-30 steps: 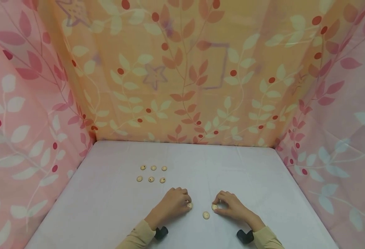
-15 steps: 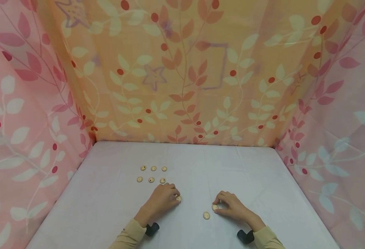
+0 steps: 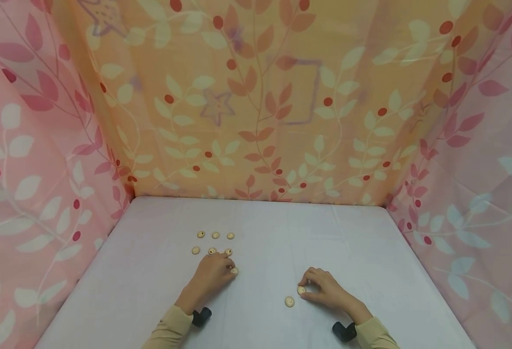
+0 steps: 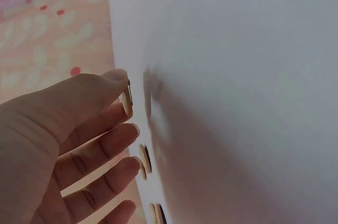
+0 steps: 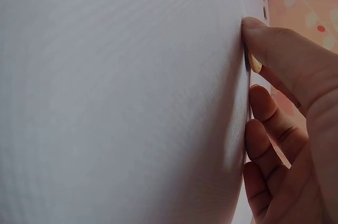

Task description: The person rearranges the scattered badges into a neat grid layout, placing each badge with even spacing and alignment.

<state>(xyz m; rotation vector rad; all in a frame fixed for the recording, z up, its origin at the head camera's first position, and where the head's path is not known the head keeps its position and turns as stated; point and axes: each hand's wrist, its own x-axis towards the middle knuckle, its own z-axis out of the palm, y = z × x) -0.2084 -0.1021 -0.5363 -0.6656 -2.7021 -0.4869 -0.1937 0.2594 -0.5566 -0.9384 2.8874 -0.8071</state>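
My left hand (image 3: 212, 275) pinches a small round wooden disc (image 3: 234, 271) between thumb and finger, just in front of two rows of similar discs. In the left wrist view that disc (image 4: 127, 103) is held on edge, apart from its shadow on the white cloth. At the right, my right hand (image 3: 324, 290) has thumb and fingertip on another wooden disc (image 3: 301, 290), low at the cloth. In the right wrist view, the thumb partly hides this disc (image 5: 255, 63). A loose disc (image 3: 289, 301) lies just left of the right hand.
The back row of discs (image 3: 215, 235) lies flat at left centre. The front row (image 3: 196, 250) is nearer, its right end close to my left fingers. Patterned curtains (image 3: 256, 121) hang round the white table (image 3: 339, 242). Each wrist carries a black camera (image 3: 344, 332).
My left hand has carried its disc left and away from me, from beside the loose disc to the front row. My right hand has stayed in place on its disc.
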